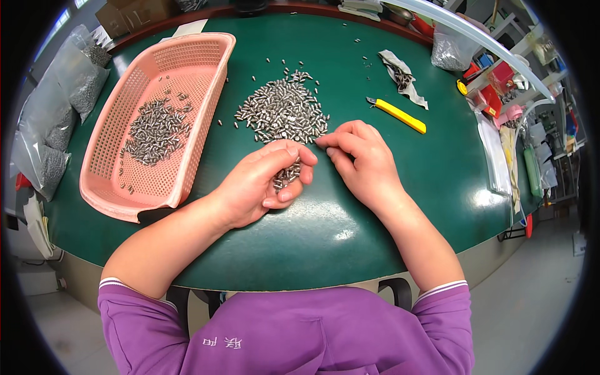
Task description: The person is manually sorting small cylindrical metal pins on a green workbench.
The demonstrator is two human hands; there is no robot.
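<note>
A heap of small silvery metal cylinders (281, 109) lies on the green tabletop in front of me. My left hand (262, 181) is curled just below the heap, cupping a handful of the same small metal cylinders (287, 176) in its palm and fingers. At the heap's lower right edge is my right hand (362, 159), thumb and forefinger drawn together in a pinch. Whatever sits between those fingertips is too small to make out. Left of the heap, a pink perforated plastic basket (215, 100) contains more of the cylinders, gathered mostly toward its middle.
A yellow utility knife (400, 117) and a crumpled wrapper with dark bits (405, 78) lie to the right. Clear bags of small metal parts (56, 125) line the left edge. Another filled bag (451, 49) stands at the far right, by cluttered shelves. Loose cylinders are scattered round the heap.
</note>
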